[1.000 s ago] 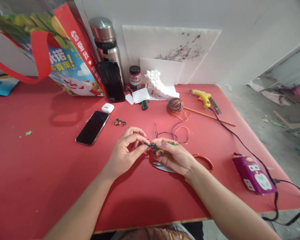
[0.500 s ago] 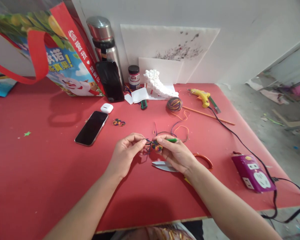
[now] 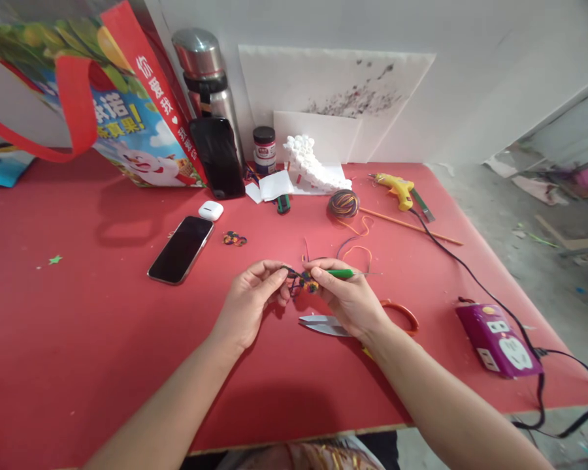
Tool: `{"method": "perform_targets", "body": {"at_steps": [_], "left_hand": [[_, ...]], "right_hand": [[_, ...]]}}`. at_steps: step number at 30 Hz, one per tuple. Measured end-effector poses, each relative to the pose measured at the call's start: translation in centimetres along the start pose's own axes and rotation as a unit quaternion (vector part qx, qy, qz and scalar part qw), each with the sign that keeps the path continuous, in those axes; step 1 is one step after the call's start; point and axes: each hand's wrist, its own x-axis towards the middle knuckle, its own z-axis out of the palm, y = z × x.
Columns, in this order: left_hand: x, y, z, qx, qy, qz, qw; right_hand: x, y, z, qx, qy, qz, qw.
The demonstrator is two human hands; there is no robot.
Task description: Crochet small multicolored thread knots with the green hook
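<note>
My left hand (image 3: pixel 252 301) and my right hand (image 3: pixel 349 299) meet over the middle of the red table (image 3: pixel 78 326). Between their fingertips is a small multicoloured knotted cord piece (image 3: pixel 308 283). The left thumb and forefinger pinch the cord end at its left side. The right hand pinches the piece together with a thin green tool (image 3: pixel 342 274) that points right. Loose cord strands (image 3: pixel 353 251) trail from the piece toward a coil of multicoloured cord (image 3: pixel 343 203) farther back. Scissors with orange handles (image 3: pixel 323 324) lie flat just under my right wrist.
A black phone (image 3: pixel 181 249), a white earbud case (image 3: pixel 210 210) and a second small knotted piece (image 3: pixel 234 239) lie to the left. A printed bag (image 3: pixel 102 104), a steel flask (image 3: pixel 208 85), a jar (image 3: pixel 264 150) and white foam (image 3: pixel 308 166) stand at the back. A yellow glue gun (image 3: pixel 396 189) and purple power strip (image 3: pixel 494 339) sit on the right.
Both hands have lifted slightly and drawn away from me with the knotted piece. The green tool now shows more fully in the right fingers, and the scissors are uncovered.
</note>
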Motion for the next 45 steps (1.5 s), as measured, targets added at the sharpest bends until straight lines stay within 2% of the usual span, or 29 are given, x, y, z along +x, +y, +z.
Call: {"method": "perform_targets", "body": {"at_steps": [12, 24, 28, 31, 33, 39, 45], "left_hand": [[-0.4, -0.4, 0.4, 0.018, 0.018, 0.011, 1.0], [-0.8, -0.4, 0.4, 0.046, -0.008, 0.044, 0.998], [-0.7, -0.4, 0.3, 0.101, 0.005, 0.095, 0.99], [-0.5, -0.1, 0.0, 0.13, -0.005, 0.14, 0.982], [-0.4, 0.1, -0.1, 0.112, -0.015, 0.124, 0.986], [-0.1, 0.4, -0.4, 0.032, -0.025, -0.005, 0.999], [0.2, 0.3, -0.6, -0.017, -0.026, -0.016, 0.999]], "right_hand": [[-0.2, 0.1, 0.0, -0.004, -0.015, 0.002, 1.0], [-0.1, 0.0, 0.0, 0.027, -0.04, 0.021, 0.999], [-0.1, 0.0, 0.1, 0.036, -0.05, 0.036, 0.997], [-0.2, 0.0, 0.1, 0.04, -0.058, 0.051, 0.996], [-0.2, -0.1, 0.1, 0.043, -0.064, 0.063, 0.995], [-0.3, 0.0, 0.0, 0.043, -0.078, 0.095, 0.992], [-0.2, 0.0, -0.3, 0.056, -0.082, 0.107, 0.989]]}}
